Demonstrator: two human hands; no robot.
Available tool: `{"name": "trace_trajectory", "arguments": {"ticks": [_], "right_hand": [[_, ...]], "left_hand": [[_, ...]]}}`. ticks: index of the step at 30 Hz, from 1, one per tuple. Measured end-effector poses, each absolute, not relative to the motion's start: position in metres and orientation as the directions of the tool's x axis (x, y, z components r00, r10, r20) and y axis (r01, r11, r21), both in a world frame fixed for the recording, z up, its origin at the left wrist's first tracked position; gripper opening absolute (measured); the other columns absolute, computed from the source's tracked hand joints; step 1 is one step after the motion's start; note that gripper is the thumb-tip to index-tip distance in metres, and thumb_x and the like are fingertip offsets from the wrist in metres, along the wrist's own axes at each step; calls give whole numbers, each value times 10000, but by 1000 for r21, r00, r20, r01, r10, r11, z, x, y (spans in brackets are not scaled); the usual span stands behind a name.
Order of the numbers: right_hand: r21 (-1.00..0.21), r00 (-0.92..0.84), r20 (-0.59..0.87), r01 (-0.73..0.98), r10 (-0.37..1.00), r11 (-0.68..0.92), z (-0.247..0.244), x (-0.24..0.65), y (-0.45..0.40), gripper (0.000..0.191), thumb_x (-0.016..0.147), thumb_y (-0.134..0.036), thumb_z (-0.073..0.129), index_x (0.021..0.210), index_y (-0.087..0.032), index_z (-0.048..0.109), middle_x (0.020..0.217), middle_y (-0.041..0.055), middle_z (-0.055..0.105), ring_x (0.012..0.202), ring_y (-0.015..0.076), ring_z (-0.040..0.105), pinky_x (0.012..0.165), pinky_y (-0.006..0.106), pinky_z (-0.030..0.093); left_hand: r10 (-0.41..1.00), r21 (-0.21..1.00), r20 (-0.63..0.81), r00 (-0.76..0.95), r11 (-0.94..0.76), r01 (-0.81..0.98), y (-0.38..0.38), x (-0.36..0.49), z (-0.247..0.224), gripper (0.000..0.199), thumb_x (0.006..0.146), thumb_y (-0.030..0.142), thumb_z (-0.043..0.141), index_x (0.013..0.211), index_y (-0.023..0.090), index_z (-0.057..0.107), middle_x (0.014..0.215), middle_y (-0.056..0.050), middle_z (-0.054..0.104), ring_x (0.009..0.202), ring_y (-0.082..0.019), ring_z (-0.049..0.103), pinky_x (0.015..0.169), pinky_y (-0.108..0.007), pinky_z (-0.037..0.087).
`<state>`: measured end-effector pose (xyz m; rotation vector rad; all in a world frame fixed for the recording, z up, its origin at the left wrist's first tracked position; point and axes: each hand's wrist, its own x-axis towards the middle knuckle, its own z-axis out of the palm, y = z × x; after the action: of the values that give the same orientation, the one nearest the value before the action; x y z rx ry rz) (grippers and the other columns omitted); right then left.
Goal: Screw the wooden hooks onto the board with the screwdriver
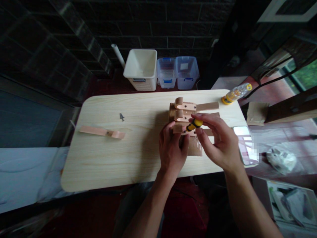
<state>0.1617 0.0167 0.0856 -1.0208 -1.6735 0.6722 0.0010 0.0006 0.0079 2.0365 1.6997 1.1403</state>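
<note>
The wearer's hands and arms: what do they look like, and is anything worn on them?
The left hand and right hand are bare, with no gloves. No sleeve, watch or bracelet shows on the left forearm or right forearm.

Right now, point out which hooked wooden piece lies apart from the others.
The hooked piece toward the left end of the table, near the screws; the others are grouped together.

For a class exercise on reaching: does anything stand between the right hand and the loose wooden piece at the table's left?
Yes: the left hand and the wooden assembly it holds stand between the right hand and the loose piece.
</note>
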Motion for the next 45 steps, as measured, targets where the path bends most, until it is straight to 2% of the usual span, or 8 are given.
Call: {"name": "trace_trajectory", "arguments": {"ticks": [11, 16, 21, 27, 34, 37, 41, 45], "right_hand": [[-830, -56, 489, 278, 870, 484, 81, 162, 19, 442, 1015, -162, 777, 1402, -360, 699, 1332, 38, 799, 1256, 260, 789, 1102, 476, 675], [-838, -98, 489, 224, 867, 498, 83, 160, 17, 362, 1013, -123, 745, 1304, -336, 714, 1356, 58, 792, 1305, 285, 783, 1134, 518, 665], [-841, -57, 497, 215, 866, 497, 83, 160, 16, 335, 1025, -122, 730, 1287, -330, 709, 1327, 53, 813, 1314, 273, 785, 1160, 510, 653], [-869, -73, 452, 186, 889, 458, 84, 161, 15, 249, 1051, -165, 715, 1251, -312, 720, 1491, 82, 756, 1342, 299, 783, 1145, 541, 662], [-851, -26, 486, 214, 873, 480, 82, 161, 19, 252, 1024, -166, 765, 1217, -322, 725, 1282, 52, 787, 1277, 262, 778, 1100, 474, 669], [-849, -21, 489, 217, 872, 482, 83, 161, 19, 253, 1015, -171, 775, 1211, -320, 719, 1281, 60, 774, 1275, 270, 767, 1087, 489, 676], [-850, -45, 484, 213, 874, 482, 85, 161, 18, 255, 1027, -191, 758, 1242, -319, 709, 1381, 82, 765, 1318, 301, 765, 1096, 546, 686], [-847, -43, 490, 213, 871, 487, 85, 160, 17, 239, 1038, -182, 734, 1235, -316, 712, 1327, 75, 790, 1288, 289, 781, 1101, 535, 687]], "left_hand": [[921, 637, 391, 11, -279, 719, 0, 1, 9, 302, 1100, 343, 691, 1386, 248, 713, 1557, -161, 624, 1473, -349, 583, 1248, -559, 531], [913, 641, 408, -6, -282, 714, 1, 2, 8, 278, 1100, 349, 695, 1354, 246, 742, 1550, -159, 621, 1462, -342, 592, 1244, -548, 543], [911, 635, 413, -2, -286, 718, 1, 2, 8, 274, 1095, 337, 699, 1350, 249, 751, 1559, -160, 614, 1468, -354, 584, 1236, -567, 544], [912, 639, 410, 6, -292, 711, 1, 1, 9, 272, 1099, 334, 691, 1350, 243, 742, 1556, -162, 619, 1473, -348, 582, 1239, -557, 540], [920, 651, 391, -3, -274, 707, 0, 2, 10, 265, 1095, 333, 697, 1347, 262, 745, 1565, -146, 613, 1473, -341, 579, 1242, -553, 536], [918, 647, 397, -7, -274, 712, 0, 2, 10, 270, 1087, 331, 711, 1344, 261, 751, 1563, -147, 612, 1467, -342, 585, 1238, -550, 540], [914, 643, 406, -2, -284, 712, 0, 2, 9, 263, 1088, 339, 710, 1336, 263, 751, 1564, -149, 616, 1467, -344, 584, 1237, -563, 537], [917, 645, 399, 0, -281, 711, 1, 2, 9, 267, 1099, 336, 687, 1346, 256, 747, 1559, -156, 624, 1468, -344, 582, 1241, -566, 530]]}}
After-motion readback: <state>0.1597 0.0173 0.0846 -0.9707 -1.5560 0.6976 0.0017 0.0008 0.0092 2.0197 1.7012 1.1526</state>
